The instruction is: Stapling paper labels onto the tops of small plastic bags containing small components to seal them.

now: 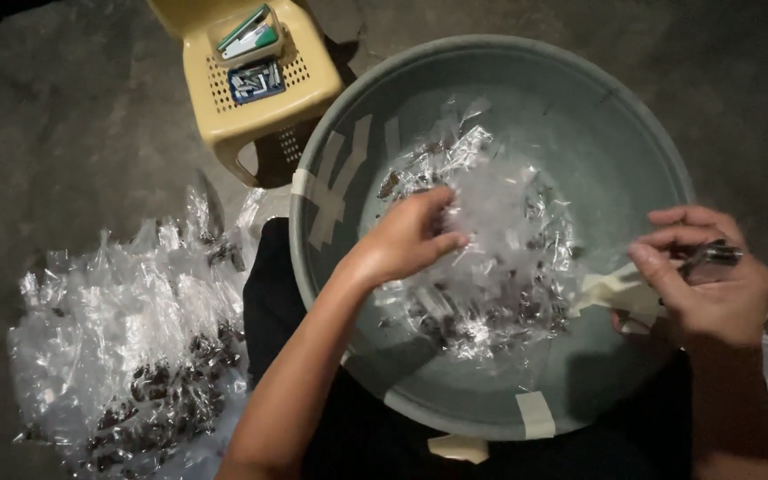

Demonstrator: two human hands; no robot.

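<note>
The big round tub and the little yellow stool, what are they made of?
The tub looks like grey-green plastic, smooth and dull, with pale tape strips stuck on as if patching cracks. The yellow stool also looks like moulded plastic: glossy, with a grid of small holes in its seat.

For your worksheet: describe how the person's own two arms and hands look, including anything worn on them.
Both forearms are bare, with no sleeves in view. The left hand and right hand wear no gloves, and no rings or watch can be seen. Fingernails look short and unpainted. Dim light hides finer detail.
</note>
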